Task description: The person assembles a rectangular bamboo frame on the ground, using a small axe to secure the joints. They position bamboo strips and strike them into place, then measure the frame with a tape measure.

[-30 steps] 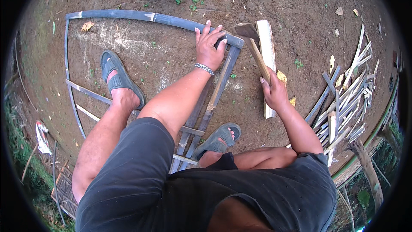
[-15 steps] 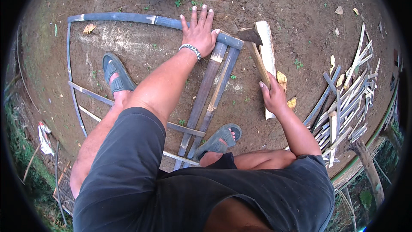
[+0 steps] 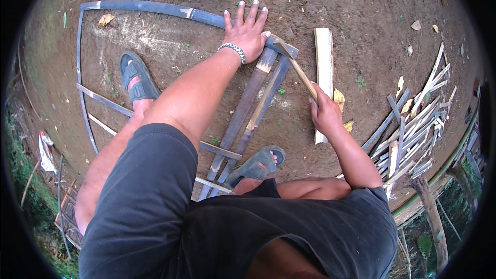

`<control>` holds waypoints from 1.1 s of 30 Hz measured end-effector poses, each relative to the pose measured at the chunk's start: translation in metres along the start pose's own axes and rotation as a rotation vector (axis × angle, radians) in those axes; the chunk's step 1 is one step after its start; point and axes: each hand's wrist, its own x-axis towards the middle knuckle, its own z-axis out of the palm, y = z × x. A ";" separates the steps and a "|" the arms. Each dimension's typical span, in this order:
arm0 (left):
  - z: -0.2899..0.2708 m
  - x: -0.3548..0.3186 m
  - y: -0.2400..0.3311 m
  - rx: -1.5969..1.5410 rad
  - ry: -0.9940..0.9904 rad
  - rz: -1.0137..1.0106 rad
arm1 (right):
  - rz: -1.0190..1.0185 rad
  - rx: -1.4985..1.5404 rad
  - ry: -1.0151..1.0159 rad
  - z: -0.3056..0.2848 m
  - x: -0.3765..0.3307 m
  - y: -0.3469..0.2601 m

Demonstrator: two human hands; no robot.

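Right hand (image 3: pixel 324 112) has its grip clamped on the hammer (image 3: pixel 295 67), whose head has swung over from the pale split plank (image 3: pixel 324 72) onto the top corner of the bamboo frame (image 3: pixel 155 8) on the ground. Left hand (image 3: pixel 247 32) has slid up, now flat with fingers apart, pressing that corner, so striking looks close. No packages, labels or signs show.

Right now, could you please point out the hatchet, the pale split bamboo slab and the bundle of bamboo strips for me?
hatchet (image 3: pixel 301 76): head view, middle of its wooden handle.
pale split bamboo slab (image 3: pixel 324 57): head view, upper part of its flat face.
bundle of bamboo strips (image 3: pixel 413 129): head view, middle of the pile.
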 end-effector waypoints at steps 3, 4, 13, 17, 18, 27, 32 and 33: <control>-0.002 0.001 0.001 0.007 0.003 -0.002 | -0.086 -0.006 0.073 -0.006 -0.002 -0.004; -0.002 0.000 0.001 0.007 0.002 0.000 | -0.149 0.021 0.132 -0.009 -0.002 -0.004; 0.003 -0.002 0.001 -0.011 0.025 -0.005 | 0.002 -0.016 0.016 0.000 -0.002 0.000; 0.001 -0.002 0.002 -0.026 0.045 0.009 | -0.246 0.157 0.277 0.003 -0.011 0.018; -0.001 0.001 0.002 -0.006 0.045 0.007 | -0.332 0.167 0.273 0.000 -0.006 0.017; -0.003 -0.004 0.003 -0.034 0.019 0.006 | -0.266 0.063 0.263 0.009 -0.004 0.018; -0.001 -0.001 -0.001 -0.032 0.018 0.006 | 0.128 -0.102 -0.082 0.010 0.010 0.011; -0.001 -0.001 -0.002 -0.035 0.010 0.001 | 0.115 -0.084 -0.045 0.012 0.014 0.011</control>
